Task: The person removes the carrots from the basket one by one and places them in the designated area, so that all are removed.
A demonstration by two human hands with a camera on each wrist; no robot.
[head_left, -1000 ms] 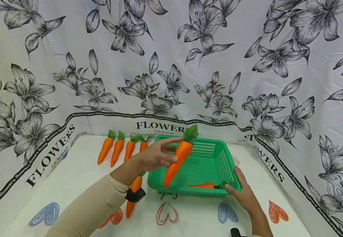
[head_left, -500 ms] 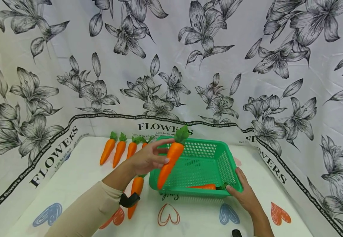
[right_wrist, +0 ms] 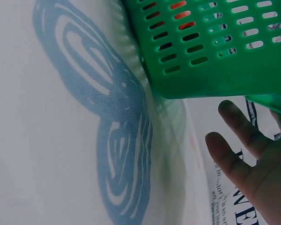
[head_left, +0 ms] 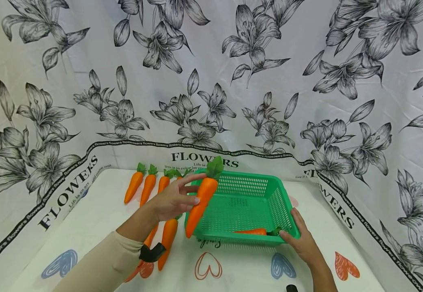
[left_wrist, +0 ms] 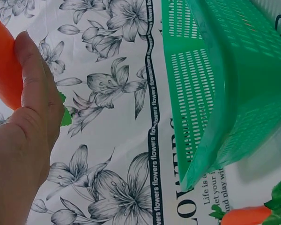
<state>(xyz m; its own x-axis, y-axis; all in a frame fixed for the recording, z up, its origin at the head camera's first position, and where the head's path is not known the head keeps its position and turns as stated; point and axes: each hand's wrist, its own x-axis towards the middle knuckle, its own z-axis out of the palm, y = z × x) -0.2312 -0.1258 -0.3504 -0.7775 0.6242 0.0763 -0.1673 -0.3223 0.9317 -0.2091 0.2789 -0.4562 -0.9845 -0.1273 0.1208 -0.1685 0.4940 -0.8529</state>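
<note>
My left hand [head_left: 174, 200] holds an orange carrot [head_left: 205, 194] between thumb and fingers, leafy end up and tip pointing down. It hangs in front of the left side of a green plastic basket [head_left: 233, 236]. The left wrist view shows this carrot [left_wrist: 2, 65] at the upper left, partly hidden by the hand. Inside the basket, along its front wall, lies another carrot [head_left: 253, 231]. At the front right corner my right hand [head_left: 304, 241] grips the basket's rim, thumb at the front edge. Two of its fingers [right_wrist: 229, 157] stick out past the basket in the right wrist view.
Several carrots [head_left: 134, 187] lie in a row at the back left of the white table [head_left: 98, 227]. Two more lie closer, one carrot [head_left: 169, 239] beside the basket and one carrot [head_left: 153, 236] partly behind my left wrist. A flower-printed cloth [head_left: 211, 134] hangs behind.
My left hand has moved to the left with the carrot, from over the basket's inside toward its left wall. The right hand stays at the basket's front right corner.
</note>
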